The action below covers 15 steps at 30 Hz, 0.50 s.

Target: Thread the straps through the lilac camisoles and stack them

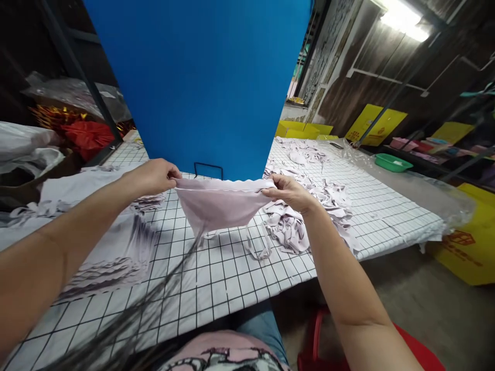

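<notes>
Stretched between my two hands above the table is a pale mauve bra top (218, 206) with a wavy edge along the top and thin straps hanging below. My left hand (159, 175) pinches its left end. The right end is gripped between the thumb and fingers of my right hand (288, 191). Beside my left forearm lies a stack of similar pale garments (110, 263), layered flat. A loose heap of the same fabric pieces (288, 226) sits just past my right hand.
A white table with a black grid (216, 293) spans the front. A tall blue board (209, 87) stands behind my hands, a black wire handle (209, 165) at its foot. Right are a green basin (393, 162), a yellow box (467, 247) and a red stool (417, 350). Dark hair strands cross the lower left.
</notes>
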Motion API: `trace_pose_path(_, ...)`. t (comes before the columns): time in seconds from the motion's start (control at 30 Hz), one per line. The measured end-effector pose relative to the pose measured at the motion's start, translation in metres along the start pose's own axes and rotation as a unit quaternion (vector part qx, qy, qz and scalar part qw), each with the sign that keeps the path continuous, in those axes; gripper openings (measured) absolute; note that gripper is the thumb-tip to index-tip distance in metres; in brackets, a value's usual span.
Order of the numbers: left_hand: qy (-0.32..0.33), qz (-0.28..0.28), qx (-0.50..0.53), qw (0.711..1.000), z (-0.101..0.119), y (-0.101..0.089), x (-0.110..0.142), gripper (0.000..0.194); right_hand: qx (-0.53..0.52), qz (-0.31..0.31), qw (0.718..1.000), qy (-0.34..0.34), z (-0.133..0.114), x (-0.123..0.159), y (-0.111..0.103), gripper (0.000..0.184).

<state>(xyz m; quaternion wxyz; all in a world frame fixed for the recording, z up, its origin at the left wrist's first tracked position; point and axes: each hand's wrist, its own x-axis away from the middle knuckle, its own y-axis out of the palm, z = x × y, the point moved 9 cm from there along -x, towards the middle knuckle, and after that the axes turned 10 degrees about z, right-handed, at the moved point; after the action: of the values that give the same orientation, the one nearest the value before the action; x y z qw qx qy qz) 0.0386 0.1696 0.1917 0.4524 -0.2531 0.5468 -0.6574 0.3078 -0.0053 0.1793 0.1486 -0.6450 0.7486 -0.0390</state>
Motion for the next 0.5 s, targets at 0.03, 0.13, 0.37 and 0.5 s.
trace_pose_path(0.03,0.004,0.003,0.0,1.0,0.002,-0.005,-0.002,0.033,-0.016,-0.006,1.0,0.003,-0.003,-0.002,0.001,0.029)
trace_pose_path(0.13,0.013,0.001,0.004,1.0,0.008,-0.017,-0.006,0.035,-0.039,-0.013,0.999,0.013,-0.006,-0.01,0.001,0.029)
trace_pose_path(0.37,0.009,0.016,-0.015,1.0,0.02,-0.037,-0.006,0.025,0.093,0.054,0.994,0.002,0.0,-0.024,-0.002,0.031)
trace_pose_path(0.5,-0.006,0.015,-0.032,0.999,0.037,-0.043,0.001,0.021,0.15,0.013,0.988,-0.019,0.001,-0.027,0.047,0.028)
